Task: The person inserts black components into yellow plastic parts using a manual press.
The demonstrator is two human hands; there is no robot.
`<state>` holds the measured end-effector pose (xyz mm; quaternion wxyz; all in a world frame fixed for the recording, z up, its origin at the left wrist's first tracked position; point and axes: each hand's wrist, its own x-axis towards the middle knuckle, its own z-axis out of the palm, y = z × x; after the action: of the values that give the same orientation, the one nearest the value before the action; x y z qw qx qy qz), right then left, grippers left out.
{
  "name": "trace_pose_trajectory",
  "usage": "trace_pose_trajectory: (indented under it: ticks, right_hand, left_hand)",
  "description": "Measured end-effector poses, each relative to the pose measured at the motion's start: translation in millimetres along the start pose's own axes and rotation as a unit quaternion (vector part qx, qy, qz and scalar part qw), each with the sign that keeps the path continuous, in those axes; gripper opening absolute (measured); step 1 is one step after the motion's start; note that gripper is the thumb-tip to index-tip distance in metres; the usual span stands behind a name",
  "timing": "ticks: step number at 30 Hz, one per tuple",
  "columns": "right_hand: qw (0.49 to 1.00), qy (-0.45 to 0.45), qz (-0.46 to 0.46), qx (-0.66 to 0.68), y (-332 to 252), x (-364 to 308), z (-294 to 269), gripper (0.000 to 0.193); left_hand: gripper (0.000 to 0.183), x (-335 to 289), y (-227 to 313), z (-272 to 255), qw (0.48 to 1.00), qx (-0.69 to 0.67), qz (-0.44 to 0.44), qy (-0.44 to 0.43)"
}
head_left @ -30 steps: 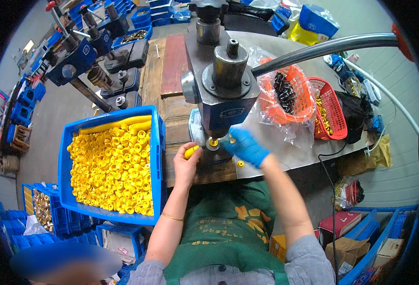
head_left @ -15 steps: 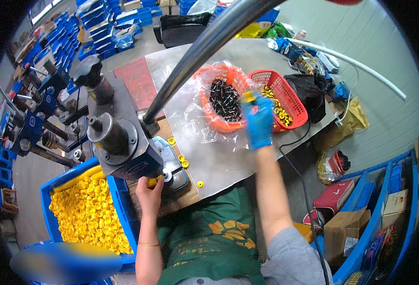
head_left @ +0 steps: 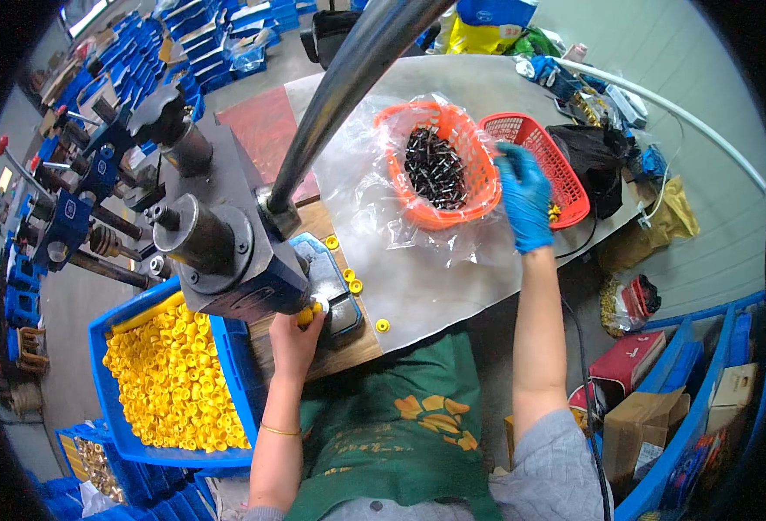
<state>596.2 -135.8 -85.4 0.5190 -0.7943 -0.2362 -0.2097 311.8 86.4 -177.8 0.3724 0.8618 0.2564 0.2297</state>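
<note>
My bare left hand (head_left: 292, 346) is closed around a yellow plastic cap (head_left: 305, 316), held at the base of a hand press (head_left: 218, 234) with a long steel lever (head_left: 348, 104). The metal press head stands just above and behind those fingers. In a blue glove, my right hand (head_left: 527, 201) hovers at the near left side of a red plastic basket (head_left: 565, 165). Its fingertips are turned away, so whether they hold anything is hidden. Beside it stands an orange basket (head_left: 489, 178) lined with clear plastic, full of black pins (head_left: 435, 169). A few yellow pieces (head_left: 555, 213) show in the red basket.
Several loose yellow caps (head_left: 383, 326) lie on the table (head_left: 417, 286) right of the press. A blue crate (head_left: 109, 399) of yellow caps sits at the left. A black bag (head_left: 591, 165) and a black cable lie at the right. More presses (head_left: 79, 208) stand at far left.
My right hand, which had a yellow piece at its fingertips over the two baskets, has moved right to the red basket. My left hand stays at the press. The whole view has shifted slightly.
</note>
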Motion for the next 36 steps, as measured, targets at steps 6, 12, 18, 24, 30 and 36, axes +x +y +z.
trace_pose_trajectory:
  ticks: [6, 12, 18, 24, 30, 36]
  right_hand:
    - [0.853, -0.399, 0.075, -0.328, 61.9, 24.2, 78.5, 0.026]
    - [0.902, -0.28, 0.056, -0.324, 105.2, 23.4, 125.4, 0.026]
    - [0.94, -0.195, 0.039, -0.278, 84.7, 28.8, 143.8, 0.028]
    - [0.984, -0.137, 0.047, -0.105, 29.4, 19.8, 96.9, 0.017]
    - [0.863, -0.364, 0.149, 0.316, -85.4, -137.0, 90.9, 0.01]
    - [0.871, -0.339, 0.221, 0.279, -89.4, -170.0, 121.9, 0.014]
  left_hand:
    - [0.019, 0.1, 3.6, 4.1, 0.999, 0.027, 0.033, 0.001]
    - [0.023, 0.9, 9.6, 1.7, 0.999, 0.015, -0.006, -0.04]
    - [0.026, -0.8, 7.3, -1.5, 1.0, 0.008, -0.015, -0.026]
    - [0.027, -6.2, -12.8, -5.3, 0.994, -0.077, -0.057, 0.042]
    - [0.018, -17.0, 1.5, -8.8, 0.932, -0.292, -0.212, 0.038]
    - [0.02, -42.2, -1.7, -21.1, 0.827, -0.487, -0.278, 0.039]
